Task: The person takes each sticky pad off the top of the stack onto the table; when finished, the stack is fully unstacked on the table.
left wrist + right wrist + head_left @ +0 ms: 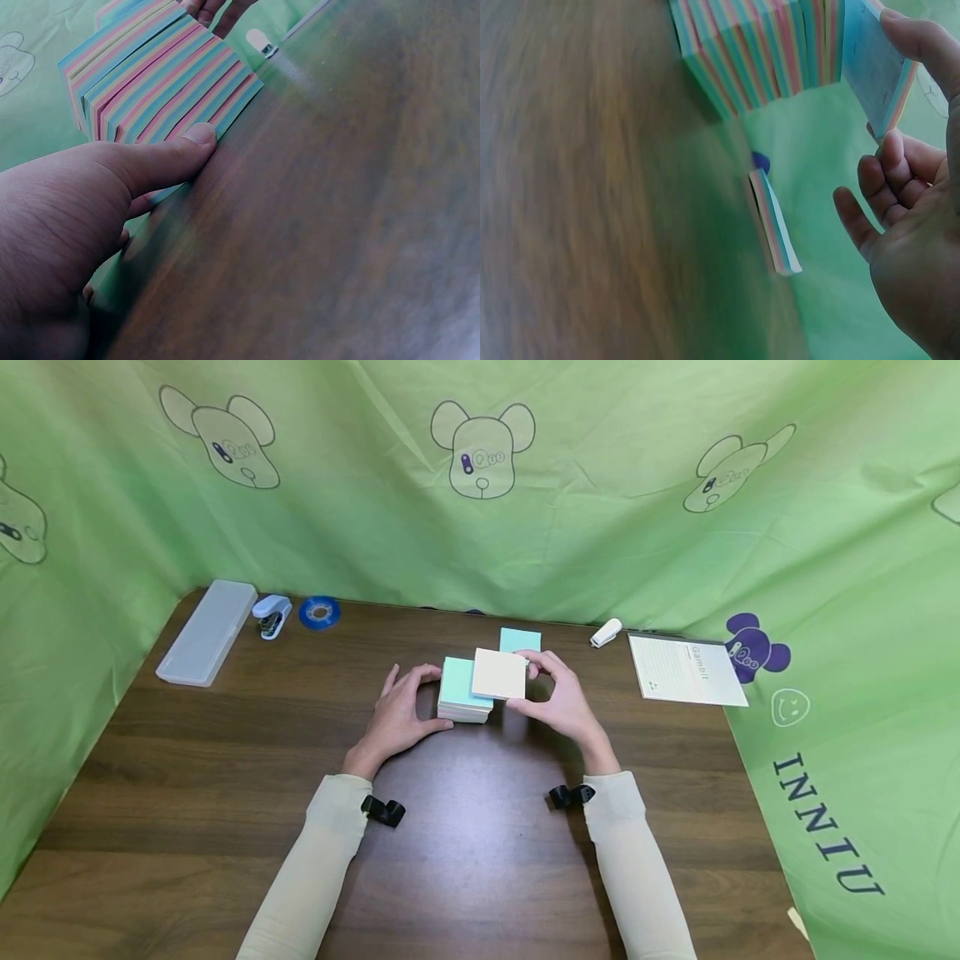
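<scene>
A tall stack of sticky note pads, mint green on top, stands mid-table in the head view. My left hand holds its left side, fingers at the far corner and thumb at the near one. In the left wrist view that thumb lies against the striped pink, yellow and blue edges of the stack. Between thumb and fingers, my right hand pinches a sticky note pad with a cream top and bluish underside, overlapping the stack's right part. Behind it lies a thin mint sticky note pad.
At the back left are a translucent pencil case, a small stapler and a blue tape roll. A small white object and a notepad lie at the back right. Green curtain rises behind the table.
</scene>
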`<state>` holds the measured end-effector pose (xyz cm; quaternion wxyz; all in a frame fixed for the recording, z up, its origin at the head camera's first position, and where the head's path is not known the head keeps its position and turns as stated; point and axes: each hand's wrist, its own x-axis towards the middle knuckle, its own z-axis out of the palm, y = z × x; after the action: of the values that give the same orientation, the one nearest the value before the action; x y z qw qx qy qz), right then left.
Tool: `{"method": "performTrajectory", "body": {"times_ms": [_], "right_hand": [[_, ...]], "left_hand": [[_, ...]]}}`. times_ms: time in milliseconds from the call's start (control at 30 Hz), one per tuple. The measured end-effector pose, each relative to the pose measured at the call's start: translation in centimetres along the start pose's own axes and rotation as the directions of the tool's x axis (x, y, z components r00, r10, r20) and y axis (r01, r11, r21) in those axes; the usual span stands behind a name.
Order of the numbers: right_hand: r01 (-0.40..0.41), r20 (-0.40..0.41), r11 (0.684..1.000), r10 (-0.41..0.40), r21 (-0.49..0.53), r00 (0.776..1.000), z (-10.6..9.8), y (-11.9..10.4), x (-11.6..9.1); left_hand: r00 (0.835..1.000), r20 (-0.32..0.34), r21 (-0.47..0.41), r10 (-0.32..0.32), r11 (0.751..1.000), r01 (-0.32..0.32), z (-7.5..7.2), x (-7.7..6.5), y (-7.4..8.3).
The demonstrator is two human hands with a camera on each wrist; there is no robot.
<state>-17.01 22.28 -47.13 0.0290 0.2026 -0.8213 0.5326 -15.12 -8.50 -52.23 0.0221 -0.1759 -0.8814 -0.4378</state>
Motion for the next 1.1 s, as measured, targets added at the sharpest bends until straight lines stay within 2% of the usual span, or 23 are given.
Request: {"method": "performTrajectory", "body": {"times_ms": [133, 333, 433, 867, 1100], "right_hand": [[-0.019, 0.003, 1.000, 0.019, -0.017, 1.000, -0.6, -0.1, -0.3], [-0.035, 0.028, 0.999, 0.035, -0.020, 0.999, -1.6, -2.8, -0.9], [-0.031, 0.026, 0.999, 0.032, -0.025, 0.999, -2.2, -3.4, -1.2], [-0.041, 0.005, 0.999, 0.041, -0.033, 0.999, -4.5, -1.8, -1.9], [-0.062, 0.001, 0.997, 0.062, -0.037, 0.998, -5.3, 0.3, -2.1]], "left_hand": [[1.000, -0.001, 0.001, -0.007, 1.000, 0.007, 0.1, 0.0, -0.1], [1.000, 0.005, 0.008, -0.013, 1.000, 0.013, 0.1, 0.0, -0.1], [1.000, 0.003, 0.013, -0.006, 1.000, 0.006, 0.1, 0.0, -0.1], [1.000, 0.001, 0.010, 0.002, 1.000, -0.002, 0.1, 0.1, 0.1], [1.000, -0.003, 0.004, 0.000, 1.000, 0.000, 0.1, 0.1, -0.1]]}}
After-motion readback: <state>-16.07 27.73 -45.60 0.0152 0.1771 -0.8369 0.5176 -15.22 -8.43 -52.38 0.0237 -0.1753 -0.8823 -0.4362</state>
